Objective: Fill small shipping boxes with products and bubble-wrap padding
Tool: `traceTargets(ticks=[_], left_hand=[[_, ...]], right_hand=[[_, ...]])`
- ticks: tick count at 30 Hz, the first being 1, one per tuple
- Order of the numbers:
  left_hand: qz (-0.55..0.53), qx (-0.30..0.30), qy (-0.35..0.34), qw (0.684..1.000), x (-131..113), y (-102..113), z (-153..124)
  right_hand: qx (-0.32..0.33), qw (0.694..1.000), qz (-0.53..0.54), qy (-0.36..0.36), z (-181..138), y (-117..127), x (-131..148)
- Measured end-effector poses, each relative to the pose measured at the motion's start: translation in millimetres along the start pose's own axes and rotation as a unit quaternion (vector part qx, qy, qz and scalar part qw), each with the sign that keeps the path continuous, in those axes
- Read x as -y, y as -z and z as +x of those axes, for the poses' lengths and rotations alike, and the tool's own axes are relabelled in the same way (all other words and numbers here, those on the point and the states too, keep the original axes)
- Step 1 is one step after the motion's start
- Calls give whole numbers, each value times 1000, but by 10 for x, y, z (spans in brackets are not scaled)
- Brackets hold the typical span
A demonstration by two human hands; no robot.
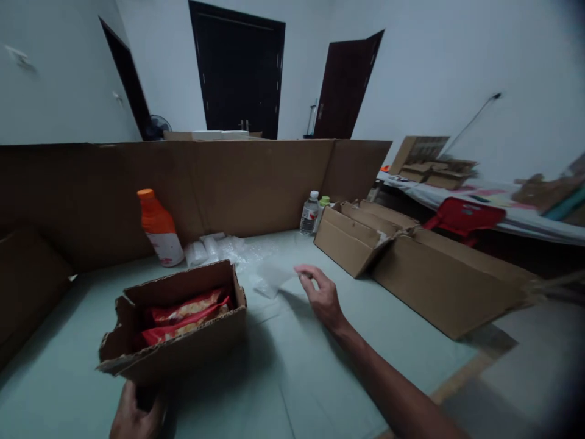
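Note:
My left hand [134, 416] grips the near bottom edge of a small open cardboard box [183, 347] and holds it tilted above the table. Inside the box lie red snack packets [187, 316]. My right hand [322, 292] reaches out over the pale green table [320, 378], its fingers pinched on a sheet of clear plastic [274, 275] that lies on the surface. More crumpled clear plastic [228, 249] sits just behind it.
An orange bottle with a white label [159, 228] stands at the back left against a tall cardboard wall [228, 183]. A small water bottle [309, 214] stands beside two large open cartons [411, 262] on the right. A red chair [464, 216] stands beyond them.

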State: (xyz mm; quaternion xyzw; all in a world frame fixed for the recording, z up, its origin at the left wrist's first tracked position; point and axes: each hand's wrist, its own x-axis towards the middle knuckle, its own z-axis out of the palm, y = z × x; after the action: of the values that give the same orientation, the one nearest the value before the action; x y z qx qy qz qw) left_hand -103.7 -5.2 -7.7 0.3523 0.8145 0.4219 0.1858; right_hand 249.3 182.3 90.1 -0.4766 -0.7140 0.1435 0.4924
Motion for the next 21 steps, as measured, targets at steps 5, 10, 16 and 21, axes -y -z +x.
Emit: traceTargets(ticks=[5, 10, 16, 21], left_hand=[[-79, 10, -33, 996, -119, 62, 68], [-158, 47, -72, 984, -235, 70, 40], [-187, 6, -108, 976, -356, -163, 172], [-169, -19, -118, 978, -503, -359, 406]], right_hand=[[228, 970, -18, 86, -816, 239, 41], [210, 968, 128, -57, -871, -50, 163], [161, 937, 279, -138, -497, -788, 279], [136, 943, 277, -128, -259, -940, 268]])
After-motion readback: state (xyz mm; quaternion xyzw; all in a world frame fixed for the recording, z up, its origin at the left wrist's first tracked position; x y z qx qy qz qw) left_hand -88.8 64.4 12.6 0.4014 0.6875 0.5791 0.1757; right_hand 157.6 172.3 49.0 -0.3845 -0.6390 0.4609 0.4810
